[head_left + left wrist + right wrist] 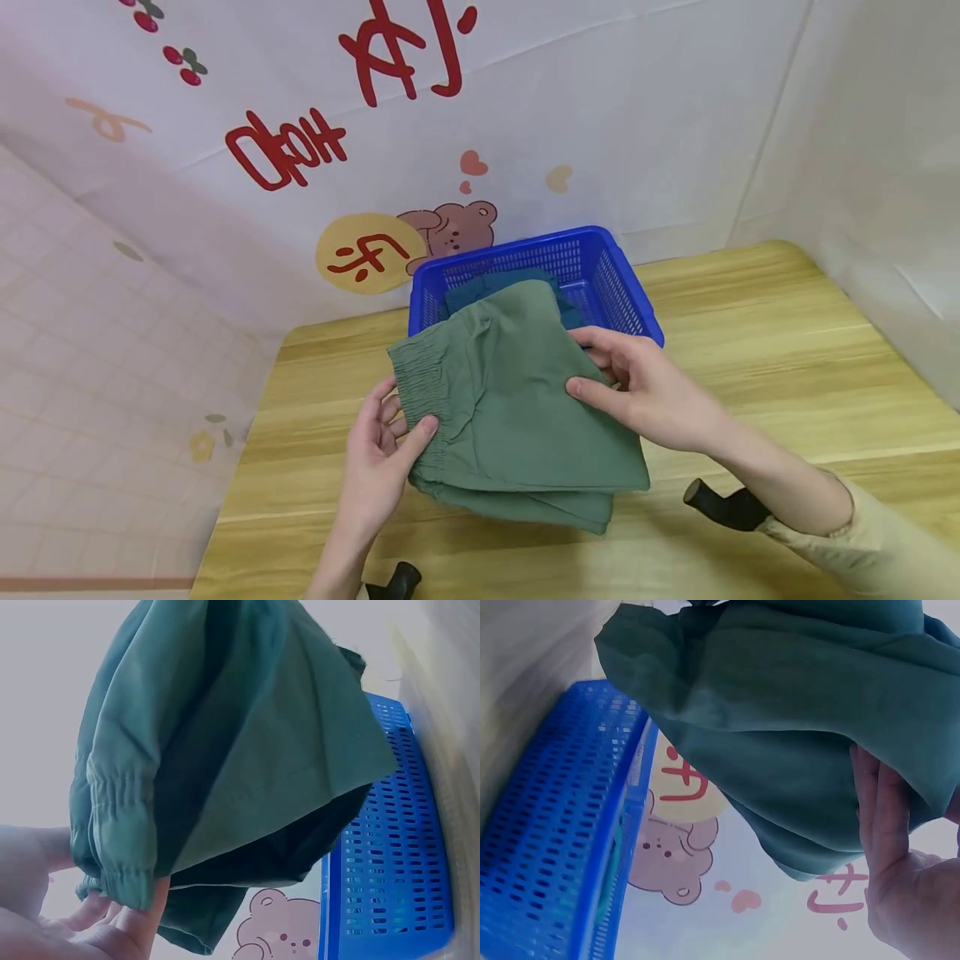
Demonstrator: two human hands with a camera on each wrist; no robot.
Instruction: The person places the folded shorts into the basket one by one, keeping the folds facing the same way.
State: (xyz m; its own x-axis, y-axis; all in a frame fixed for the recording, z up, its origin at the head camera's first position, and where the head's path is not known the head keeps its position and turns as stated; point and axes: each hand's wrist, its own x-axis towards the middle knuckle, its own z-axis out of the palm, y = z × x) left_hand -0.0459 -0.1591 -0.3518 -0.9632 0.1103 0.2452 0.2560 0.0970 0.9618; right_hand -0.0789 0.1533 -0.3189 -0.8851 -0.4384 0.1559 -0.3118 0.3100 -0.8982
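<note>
Folded green pants with a gathered elastic waistband [517, 400] are held up between both hands, above the table and in front of the basket. My left hand [378, 454] grips the waistband end, thumb on top and fingers beneath. On the other side my right hand [645, 387] pinches the folded edge, its thumb on the upper face. In the right wrist view, fingers [881, 802] reach in under a layer of the cloth. The left wrist view shows the ruffled waistband [124, 832] pinched at its lower end.
A blue plastic basket [618, 287] stands at the back of the wood-grain table [772, 350], against a printed white wall cloth [660, 133]. Dark teal fabric [517, 279] lies in it. Black curved handles [727, 504] sit by the wrists.
</note>
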